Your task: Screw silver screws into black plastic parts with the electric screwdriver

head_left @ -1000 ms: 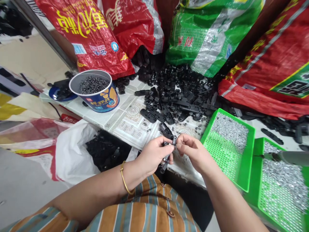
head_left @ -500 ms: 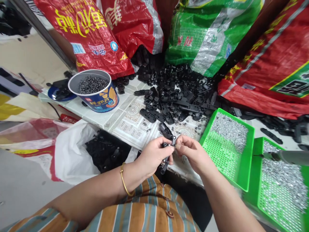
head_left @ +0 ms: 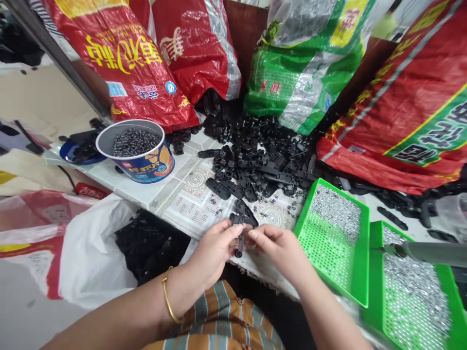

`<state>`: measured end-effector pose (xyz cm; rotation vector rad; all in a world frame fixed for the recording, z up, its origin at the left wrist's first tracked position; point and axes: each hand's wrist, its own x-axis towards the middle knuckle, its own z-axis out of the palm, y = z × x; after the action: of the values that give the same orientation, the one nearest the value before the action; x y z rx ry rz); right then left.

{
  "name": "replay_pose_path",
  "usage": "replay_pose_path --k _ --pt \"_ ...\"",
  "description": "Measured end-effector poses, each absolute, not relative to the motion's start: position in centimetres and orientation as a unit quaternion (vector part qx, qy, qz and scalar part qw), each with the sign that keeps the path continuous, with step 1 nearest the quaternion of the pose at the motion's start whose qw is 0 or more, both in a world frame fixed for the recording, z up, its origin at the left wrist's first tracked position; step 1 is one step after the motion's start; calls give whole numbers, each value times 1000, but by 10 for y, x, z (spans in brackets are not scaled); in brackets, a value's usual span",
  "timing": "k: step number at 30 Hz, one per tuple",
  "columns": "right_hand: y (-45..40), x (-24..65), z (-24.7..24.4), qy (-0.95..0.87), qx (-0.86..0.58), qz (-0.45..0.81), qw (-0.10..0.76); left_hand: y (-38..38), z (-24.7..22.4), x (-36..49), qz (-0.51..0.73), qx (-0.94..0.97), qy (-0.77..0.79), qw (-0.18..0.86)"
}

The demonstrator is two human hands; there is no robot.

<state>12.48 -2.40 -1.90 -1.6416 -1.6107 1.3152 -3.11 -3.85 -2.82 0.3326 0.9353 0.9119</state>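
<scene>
My left hand [head_left: 218, 247] pinches a small black plastic part [head_left: 239, 247] above the front edge of the table. Close by on the right, my right hand [head_left: 274, 243] has its thumb and fingers drawn together near the part; anything between its fingertips is too small to make out. Just beyond my fingers lie black pieces [head_left: 245, 212] on the patterned table covering. Farther back spreads a heap of black plastic parts [head_left: 270, 160].
A tub of small dark pieces [head_left: 146, 167] stands on the left. Green trays [head_left: 365, 272] with silvery bits sit on the right, a metal rod [head_left: 430, 253] above one. Red and green sacks [head_left: 270, 92] line the back. A white bag [head_left: 83, 257] hangs lower left.
The view has shifted slightly. The black part in my left hand is turned differently, and my right fingertips have come a little away from it.
</scene>
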Motion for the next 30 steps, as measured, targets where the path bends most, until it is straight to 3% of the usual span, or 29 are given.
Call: replay_pose_path --k 4,7,15,22,30 --pt "13 149 -17 -704 -686 121 141 -37 -30 -37 402 187 471 762" --pt "35 153 -26 -736 -672 41 66 -38 -30 -39 395 199 466 766" --pt "34 145 -23 -735 -672 56 73 -35 -30 -41 397 191 454 774" --pt "-12 130 -2 -637 -648 350 228 -26 -26 -30 425 240 432 758" --pt "-26 125 -6 -669 -602 364 239 -29 -26 -21 435 304 463 710"
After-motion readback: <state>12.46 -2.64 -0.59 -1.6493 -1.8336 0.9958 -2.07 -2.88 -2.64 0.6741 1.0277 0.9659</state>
